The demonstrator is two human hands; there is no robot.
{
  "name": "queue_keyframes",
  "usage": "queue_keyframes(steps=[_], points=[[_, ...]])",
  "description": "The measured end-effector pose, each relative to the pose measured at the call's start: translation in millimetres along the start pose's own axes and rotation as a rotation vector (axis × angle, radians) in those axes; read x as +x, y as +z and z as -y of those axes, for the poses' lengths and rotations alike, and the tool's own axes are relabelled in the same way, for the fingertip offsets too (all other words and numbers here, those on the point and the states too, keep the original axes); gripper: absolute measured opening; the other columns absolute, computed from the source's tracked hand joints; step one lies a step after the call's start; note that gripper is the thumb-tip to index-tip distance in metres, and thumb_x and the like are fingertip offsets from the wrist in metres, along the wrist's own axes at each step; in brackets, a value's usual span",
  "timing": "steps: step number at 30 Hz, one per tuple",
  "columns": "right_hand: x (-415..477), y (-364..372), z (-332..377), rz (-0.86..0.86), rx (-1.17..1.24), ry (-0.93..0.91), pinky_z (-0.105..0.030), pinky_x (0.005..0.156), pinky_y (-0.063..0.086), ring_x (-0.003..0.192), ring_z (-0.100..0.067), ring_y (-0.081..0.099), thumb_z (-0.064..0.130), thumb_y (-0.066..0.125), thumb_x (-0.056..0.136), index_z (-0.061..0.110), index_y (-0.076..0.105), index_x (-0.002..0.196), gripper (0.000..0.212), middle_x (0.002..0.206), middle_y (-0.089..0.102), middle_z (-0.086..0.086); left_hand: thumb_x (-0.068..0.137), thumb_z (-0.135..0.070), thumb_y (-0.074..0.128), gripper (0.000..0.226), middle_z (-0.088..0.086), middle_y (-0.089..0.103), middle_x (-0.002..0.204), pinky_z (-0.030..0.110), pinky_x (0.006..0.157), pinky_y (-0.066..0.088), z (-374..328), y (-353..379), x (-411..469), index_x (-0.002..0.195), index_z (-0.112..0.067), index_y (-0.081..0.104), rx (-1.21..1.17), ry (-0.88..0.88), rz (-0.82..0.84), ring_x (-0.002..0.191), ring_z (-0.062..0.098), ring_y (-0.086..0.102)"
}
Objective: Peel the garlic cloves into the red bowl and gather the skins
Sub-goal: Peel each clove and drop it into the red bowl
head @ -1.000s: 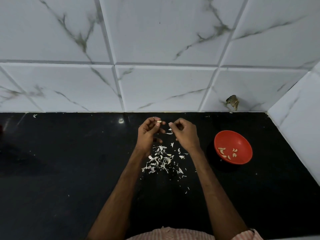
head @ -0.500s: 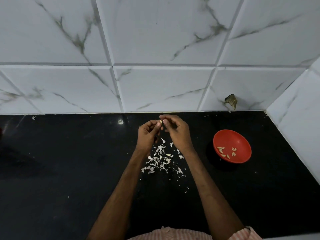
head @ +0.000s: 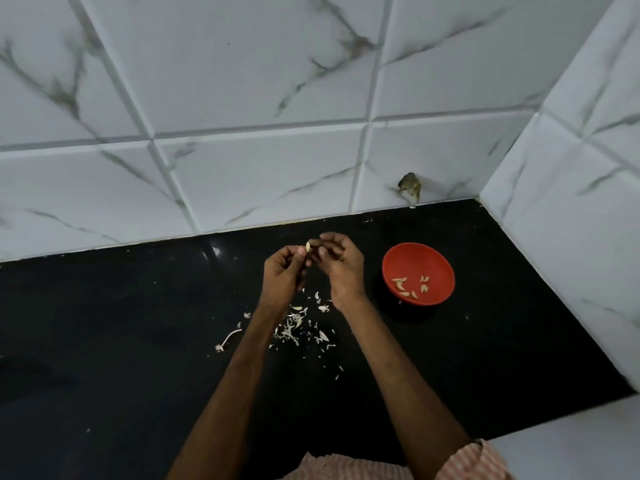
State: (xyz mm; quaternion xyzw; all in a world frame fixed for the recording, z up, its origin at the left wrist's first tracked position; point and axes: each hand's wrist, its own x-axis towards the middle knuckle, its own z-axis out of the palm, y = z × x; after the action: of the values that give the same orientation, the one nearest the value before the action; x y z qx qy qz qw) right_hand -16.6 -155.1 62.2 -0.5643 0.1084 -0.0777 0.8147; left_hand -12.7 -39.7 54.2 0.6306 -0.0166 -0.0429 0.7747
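We hold a small pale garlic clove (head: 308, 246) raised above the black counter (head: 104, 341), near the foot of the tiled wall (head: 242, 81). Our left hand (head: 283, 277) pinches it between thumb and fingertips, and our right hand (head: 341, 263) meets it from the other side, fingertips closed narrowly against the clove's upper end. Below our wrists, loose white skins (head: 298, 327) lie scattered on the counter, with one longer strip (head: 228, 339) lying apart to the left. The red bowl (head: 418, 273) sits on the counter to the right of our right hand, apart from it, with several peeled cloves (head: 410, 287) resting inside.
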Motion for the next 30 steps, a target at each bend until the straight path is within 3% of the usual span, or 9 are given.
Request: queue_keyframes(steps=[3,7,12,15,17,20,22,26,30], points=[[1.8,-4.8,8.8,0.146,0.153,0.036,-0.037,0.1,0.053,0.116,-0.022,0.066,0.014,0.042,0.108,0.006,0.058,0.126,0.026,0.124,0.069,-0.016,0.102,-0.009,0.053,0.019,-0.006,0.056,0.062,0.017,0.043,0.035,4.4,9.8,2.9,0.084,-0.009,0.061,0.06,0.042,-0.002,0.048,0.003,0.044],[7.5,-10.5,15.3,0.211,0.36,0.205,-0.033,0.107,0.044,0.134,-0.023,0.055,0.049,0.024,0.106,0.005,0.05,0.141,0.062,0.141,0.06,-0.014,0.093,-0.002,0.067,0.003,0.001,0.071,0.079,0.023,0.068,0.052,14.2,27.1,9.3,0.091,-0.001,0.065,0.254,0.161,0.054,0.072,0.01,0.065],[25.9,-45.5,19.3,0.042,0.643,0.251,-0.039,0.107,0.044,0.134,-0.027,0.054,0.059,0.019,0.103,0.007,0.055,0.135,0.071,0.139,0.061,-0.014,0.083,-0.014,0.07,0.021,0.002,0.07,0.095,0.025,0.083,0.052,24.0,55.9,14.4,0.095,-0.032,0.069,0.464,0.307,0.074,0.086,0.01,0.065],[32.5,-72.9,19.4,-0.029,0.714,0.273,-0.046,0.117,0.036,0.133,-0.029,0.055,0.055,0.022,0.105,0.006,0.056,0.134,0.067,0.139,0.06,-0.016,0.091,-0.002,0.065,0.019,0.006,0.072,0.103,0.027,0.091,0.053,35.8,79.3,13.7,0.104,-0.015,0.07,0.283,0.196,0.117,0.097,0.013,0.068],[36.0,-92.9,20.1,-0.076,0.726,0.289,-0.045,0.119,0.034,0.133,-0.029,0.055,0.051,0.025,0.106,0.004,0.056,0.134,0.063,0.139,0.06,-0.017,0.095,0.005,0.059,0.022,0.007,0.071,0.106,0.022,0.085,0.053,44.4,91.9,13.4,0.11,-0.009,0.067,0.213,0.123,0.108,0.094,0.009,0.067],[41.8,-127.4,23.9,-0.214,0.636,0.328,-0.044,0.118,0.035,0.133,-0.029,0.054,0.046,0.032,0.106,0.004,0.055,0.137,0.057,0.141,0.059,-0.016,0.097,0.001,0.057,0.023,0.006,0.07,0.104,0.016,0.057,0.048,54.6,105.6,11.2,0.119,-0.004,0.063,0.157,0.006,0.029,0.074,0.002,0.062],[47.2,-150.3,21.2,-0.33,0.538,0.379,-0.042,0.119,0.033,0.136,-0.028,0.05,0.043,0.035,0.107,0.002,0.054,0.139,0.055,0.143,0.056,-0.016,0.099,-0.002,0.056,0.022,0.002,0.07,0.1,0.017,0.046,0.044,63.8,105.9,10.3,0.12,-0.007,0.063,0.139,-0.085,-0.041,0.068,0.0,0.061],[52.9,-186.5,12.4,-0.487,0.374,0.447,-0.034,0.106,0.037,0.137,-0.025,0.044,0.041,0.037,0.108,0.001,0.051,0.141,0.054,0.151,0.047,-0.016,0.1,-0.005,0.055,0.017,0.0,0.067,0.096,0.017,0.044,0.042,87.4,99.6,2.8,0.107,-0.017,0.064,0.187,-0.232,-0.123,0.072,0.008,0.058],[55.4,-191.6,5.2,-0.483,0.246,0.504,-0.043,0.117,0.027,0.147,-0.029,0.033,0.043,0.041,0.106,0.005,0.038,0.153,0.06,0.158,0.037,-0.012,0.1,-0.01,0.056,0.014,0.0,0.067,0.102,0.017,0.046,0.045,109.5,82.0,-14.0,0.11,-0.018,0.063,0.331,-0.317,-0.148,0.074,0.009,0.06]])
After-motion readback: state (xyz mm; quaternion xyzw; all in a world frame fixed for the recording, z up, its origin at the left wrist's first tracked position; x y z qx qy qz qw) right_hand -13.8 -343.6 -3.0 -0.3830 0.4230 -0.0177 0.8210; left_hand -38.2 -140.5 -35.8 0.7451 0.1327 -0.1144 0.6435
